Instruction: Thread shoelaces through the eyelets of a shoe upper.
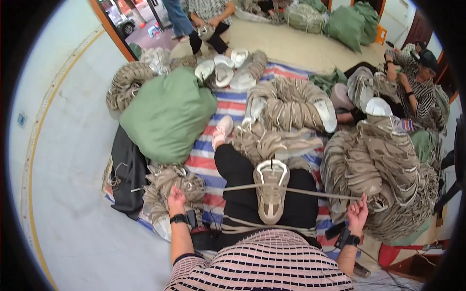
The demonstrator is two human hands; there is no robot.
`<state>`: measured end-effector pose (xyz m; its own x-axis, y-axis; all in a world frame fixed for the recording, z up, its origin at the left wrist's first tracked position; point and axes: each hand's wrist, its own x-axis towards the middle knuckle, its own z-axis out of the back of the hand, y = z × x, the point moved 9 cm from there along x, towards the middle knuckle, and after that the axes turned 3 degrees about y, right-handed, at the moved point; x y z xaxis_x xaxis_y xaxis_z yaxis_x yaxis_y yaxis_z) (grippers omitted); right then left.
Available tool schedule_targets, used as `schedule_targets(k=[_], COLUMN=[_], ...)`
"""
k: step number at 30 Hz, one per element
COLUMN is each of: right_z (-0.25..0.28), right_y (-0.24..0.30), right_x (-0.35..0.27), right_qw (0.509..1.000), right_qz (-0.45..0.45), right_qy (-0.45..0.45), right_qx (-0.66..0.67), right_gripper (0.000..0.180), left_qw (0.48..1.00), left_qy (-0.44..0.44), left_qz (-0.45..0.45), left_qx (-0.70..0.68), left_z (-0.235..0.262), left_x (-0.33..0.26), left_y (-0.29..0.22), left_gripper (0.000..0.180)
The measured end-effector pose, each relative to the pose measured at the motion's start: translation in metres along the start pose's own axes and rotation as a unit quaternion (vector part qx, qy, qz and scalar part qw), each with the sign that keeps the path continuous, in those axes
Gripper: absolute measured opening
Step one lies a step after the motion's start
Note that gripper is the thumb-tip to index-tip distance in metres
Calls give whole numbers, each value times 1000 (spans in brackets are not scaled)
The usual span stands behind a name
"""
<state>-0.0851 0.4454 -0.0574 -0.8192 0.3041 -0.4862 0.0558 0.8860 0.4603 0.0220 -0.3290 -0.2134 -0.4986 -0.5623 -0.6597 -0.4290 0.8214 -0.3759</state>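
On my lap, over black trousers, rests a beige shoe upper (272,191) with a white-edged collar and its toe toward me. A long beige shoelace (323,194) crosses it and stretches out nearly straight to both sides. My left hand (176,198) is closed around the lace's left part, arm spread wide beside a pile of uppers. Out to the right, my right hand (358,212) pinches the other end between its fingertips. More loose laces (233,224) lie across my thighs, close to my waist.
Bundled shoe uppers (291,104) lie ahead on a striped sheet (199,162), with a larger heap (383,165) at right. A full green sack (167,116) stands at left. One person (417,87) works at far right, another (211,14) at the back.
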Motion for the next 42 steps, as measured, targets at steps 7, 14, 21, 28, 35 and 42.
schedule_targets(k=[7,14,21,28,35,42], right_z=[-15,32,-44,-89,-186,-240], right_y=[-4,33,42,46,0,-203], right_x=[-5,-7,-36,-41,-2,-24], right_qw=[998,994,929,890,949,649], right_qz=[21,68,252,327,132,112], right_qy=[53,-51,-24,49,214,426], right_qx=[-7,-65,-272,-315,-191,-620], right_gripper=[20,14,21,21,17,18], left_qw=[982,905,677,554,515,520], left_qy=[75,146,423,422,431,422], left_qz=[-41,-89,-178,-103,-97,-43], left_qx=[170,389,576,710,735,741], left_z=[36,-123,-188,-171,-187,-174], left_x=[25,-62,-163,-207,-209,-210], left_y=[-29,84,210,250,247,253], left_gripper=[27,7,13,15,15,17])
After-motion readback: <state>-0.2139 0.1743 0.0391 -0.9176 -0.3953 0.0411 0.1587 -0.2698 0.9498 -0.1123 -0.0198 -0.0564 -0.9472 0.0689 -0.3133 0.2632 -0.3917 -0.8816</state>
